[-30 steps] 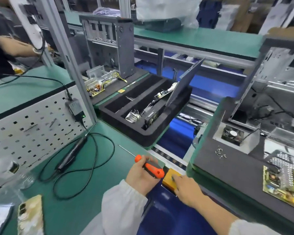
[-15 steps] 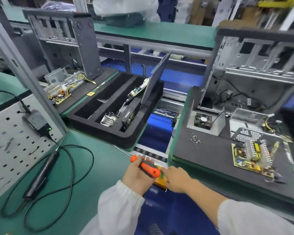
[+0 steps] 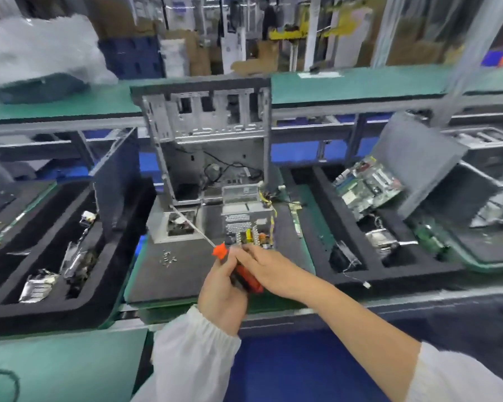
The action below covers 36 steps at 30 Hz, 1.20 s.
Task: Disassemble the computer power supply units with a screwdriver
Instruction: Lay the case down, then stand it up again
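Note:
The screwdriver (image 3: 246, 278) has an orange and black handle, and its thin shaft points up and left over the fan housing (image 3: 173, 224). My left hand (image 3: 221, 291) grips the handle from below. My right hand (image 3: 269, 269) lies across the handle from the right, its fingers closed over it near the orange collar. Just beyond the hands lies the opened power supply unit: a circuit board (image 3: 254, 236) with yellow parts, a perforated metal cover (image 3: 235, 220) and a grey lid (image 3: 240, 195). Several loose screws (image 3: 167, 256) lie on the dark foam pad (image 3: 186, 274).
An open computer case (image 3: 209, 134) stands behind the pad. A black foam tray (image 3: 108, 288) at left holds metal parts. Another tray (image 3: 325, 198) at right holds a motherboard (image 3: 366, 188) and a heat sink (image 3: 381, 239). The green bench mat (image 3: 58, 364) is at lower left.
The view has swung right, bringing the pad with the power supply to the centre. Both hands have risen over the pad, and my right hand has moved from the yellow object onto the screwdriver handle.

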Each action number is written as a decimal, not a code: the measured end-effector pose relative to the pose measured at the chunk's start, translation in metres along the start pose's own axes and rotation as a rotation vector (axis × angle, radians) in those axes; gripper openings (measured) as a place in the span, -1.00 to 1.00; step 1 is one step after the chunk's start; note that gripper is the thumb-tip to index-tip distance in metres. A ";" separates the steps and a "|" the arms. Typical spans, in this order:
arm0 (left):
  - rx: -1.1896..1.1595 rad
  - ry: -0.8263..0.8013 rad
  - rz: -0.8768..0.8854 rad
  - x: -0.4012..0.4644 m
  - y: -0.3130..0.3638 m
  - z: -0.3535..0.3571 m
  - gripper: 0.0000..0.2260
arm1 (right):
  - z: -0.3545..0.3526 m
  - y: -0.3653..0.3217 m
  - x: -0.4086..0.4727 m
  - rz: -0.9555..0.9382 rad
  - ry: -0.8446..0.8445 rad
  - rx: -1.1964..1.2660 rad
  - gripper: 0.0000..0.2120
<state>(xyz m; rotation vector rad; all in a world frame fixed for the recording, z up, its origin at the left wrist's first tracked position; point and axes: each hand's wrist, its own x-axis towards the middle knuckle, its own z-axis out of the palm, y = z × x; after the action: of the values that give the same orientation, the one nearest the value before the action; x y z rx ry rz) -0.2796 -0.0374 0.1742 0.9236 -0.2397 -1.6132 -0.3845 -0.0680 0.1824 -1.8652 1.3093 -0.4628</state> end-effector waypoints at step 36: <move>0.287 -0.278 -0.359 0.180 -0.320 0.393 -0.82 | -0.437 0.378 -0.175 0.362 0.823 0.398 -0.85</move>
<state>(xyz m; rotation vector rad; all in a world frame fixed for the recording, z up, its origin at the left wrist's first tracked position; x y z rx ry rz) -0.7776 -0.2396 0.1622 0.9970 -0.5334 -2.0798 -0.9835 -0.1393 0.1850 -1.0818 1.8556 -1.2672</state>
